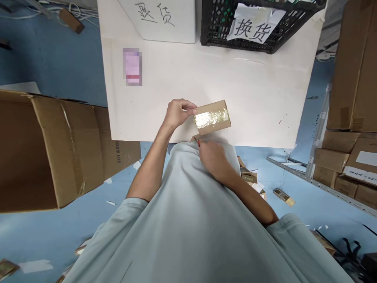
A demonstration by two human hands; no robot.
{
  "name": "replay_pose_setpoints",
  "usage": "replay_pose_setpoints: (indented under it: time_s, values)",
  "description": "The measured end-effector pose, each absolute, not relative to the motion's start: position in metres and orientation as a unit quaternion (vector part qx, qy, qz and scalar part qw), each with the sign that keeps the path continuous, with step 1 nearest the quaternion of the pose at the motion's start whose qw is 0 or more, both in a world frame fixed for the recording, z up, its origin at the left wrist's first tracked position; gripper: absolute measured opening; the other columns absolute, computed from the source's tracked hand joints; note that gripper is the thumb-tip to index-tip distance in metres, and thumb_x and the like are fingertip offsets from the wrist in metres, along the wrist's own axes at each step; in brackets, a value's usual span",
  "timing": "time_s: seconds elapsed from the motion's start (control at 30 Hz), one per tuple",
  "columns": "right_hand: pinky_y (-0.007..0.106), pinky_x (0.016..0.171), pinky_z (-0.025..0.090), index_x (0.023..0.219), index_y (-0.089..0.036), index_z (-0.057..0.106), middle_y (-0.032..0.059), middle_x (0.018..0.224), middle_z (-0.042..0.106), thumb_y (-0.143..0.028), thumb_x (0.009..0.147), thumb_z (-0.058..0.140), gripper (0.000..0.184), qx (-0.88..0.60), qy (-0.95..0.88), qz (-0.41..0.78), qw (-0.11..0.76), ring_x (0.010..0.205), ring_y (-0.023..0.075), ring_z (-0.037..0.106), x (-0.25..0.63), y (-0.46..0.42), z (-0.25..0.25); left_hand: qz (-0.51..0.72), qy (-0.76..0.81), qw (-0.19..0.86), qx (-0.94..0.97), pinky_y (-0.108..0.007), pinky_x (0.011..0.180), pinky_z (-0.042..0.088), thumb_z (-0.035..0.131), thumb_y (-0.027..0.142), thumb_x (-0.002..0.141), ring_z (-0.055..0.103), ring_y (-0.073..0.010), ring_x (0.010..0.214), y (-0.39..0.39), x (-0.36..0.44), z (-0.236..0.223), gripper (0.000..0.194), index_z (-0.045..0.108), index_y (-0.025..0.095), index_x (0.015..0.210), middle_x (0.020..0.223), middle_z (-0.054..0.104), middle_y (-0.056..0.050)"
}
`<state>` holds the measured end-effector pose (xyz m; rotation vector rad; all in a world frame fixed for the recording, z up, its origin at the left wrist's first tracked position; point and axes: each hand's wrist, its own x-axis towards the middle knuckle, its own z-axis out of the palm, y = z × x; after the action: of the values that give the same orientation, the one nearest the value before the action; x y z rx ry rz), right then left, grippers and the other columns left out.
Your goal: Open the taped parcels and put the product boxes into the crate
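My left hand (178, 112) pinches the left end of a small brown cardboard box (210, 105). Shiny clear tape covers the middle of the side that faces up, and the box sits tilted near the front edge of the white table. Just below it, close to my shirt, my right hand (214, 158) is closed in a fist. A bit of a small red tool (198, 143) shows at its fingers, beside a cardboard flap (194, 138) at the box's left end. Most of the tool is hidden, so its kind is unclear.
On the white table (250, 102) stand a black crate (238, 44) with a paper label, a white lidlike panel (167, 33) with writing, and a blurred pink item (132, 67). A large open carton (67, 149) is at the left. Stacked boxes (350, 70) fill the right.
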<state>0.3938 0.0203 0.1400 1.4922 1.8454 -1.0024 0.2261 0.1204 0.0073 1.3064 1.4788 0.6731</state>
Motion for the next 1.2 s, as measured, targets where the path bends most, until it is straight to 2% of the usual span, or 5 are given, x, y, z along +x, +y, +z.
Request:
replay_pose_setpoints:
  time_s: [0.3, 0.43, 0.53, 0.8, 1.2]
  values:
    - [0.034, 0.081, 0.047, 0.157, -0.025, 0.067, 0.0116, 0.11, 0.087, -0.038, 0.122, 0.042, 0.045, 0.691, 0.635, -0.312, 0.148, 0.095, 0.0311, 0.078, 0.46, 0.029, 0.146, 0.262, 0.605, 0.456, 0.598, -0.052, 0.114, 0.063, 0.076, 0.028, 0.095, 0.077, -0.0307, 0.118, 0.108, 0.238, 0.019, 0.02, 0.085, 0.022, 0.112, 0.125, 0.083, -0.011]
    - [0.032, 0.076, 0.04, 0.144, -0.025, 0.072, 0.0097, 0.101, 0.085, -0.036, 0.12, 0.043, 0.039, 0.746, 0.604, -0.264, 0.098, 0.088, 0.0296, 0.075, 0.494, 0.036, 0.134, 0.26, 0.539, 0.392, 0.699, -0.063, 0.135, 0.045, 0.067, 0.031, 0.105, 0.059, -0.0375, 0.153, 0.097, 0.28, 0.032, 0.031, 0.081, 0.028, 0.131, 0.152, 0.074, -0.009]
    - [0.032, 0.075, 0.039, 0.141, -0.025, 0.073, 0.0101, 0.103, 0.085, -0.035, 0.12, 0.042, 0.038, 0.748, 0.609, -0.249, 0.082, 0.09, 0.029, 0.075, 0.501, 0.041, 0.128, 0.242, 0.498, 0.371, 0.745, -0.07, 0.143, 0.028, 0.058, 0.034, 0.113, 0.045, -0.0384, 0.168, 0.09, 0.311, 0.028, 0.032, 0.078, 0.028, 0.137, 0.154, 0.072, -0.009]
    - [0.032, 0.082, 0.045, 0.146, -0.022, 0.071, 0.0146, 0.123, 0.084, -0.027, 0.12, 0.041, 0.04, 0.727, 0.633, -0.241, 0.116, 0.105, 0.0298, 0.076, 0.486, 0.062, 0.123, 0.243, 0.49, 0.341, 0.765, -0.073, 0.146, 0.019, 0.046, 0.032, 0.119, 0.045, -0.0349, 0.17, 0.079, 0.327, 0.002, 0.034, 0.076, 0.027, 0.133, 0.147, 0.076, -0.01]
    - [0.037, 0.09, 0.056, 0.15, -0.014, 0.065, 0.0235, 0.121, 0.082, -0.018, 0.119, 0.035, 0.044, 0.727, 0.626, -0.199, 0.201, 0.112, 0.0326, 0.079, 0.465, 0.074, 0.118, 0.259, 0.486, 0.332, 0.765, -0.076, 0.145, 0.02, 0.043, 0.036, 0.121, 0.045, -0.0358, 0.171, 0.073, 0.329, -0.006, 0.036, 0.075, 0.027, 0.134, 0.145, 0.077, -0.011]
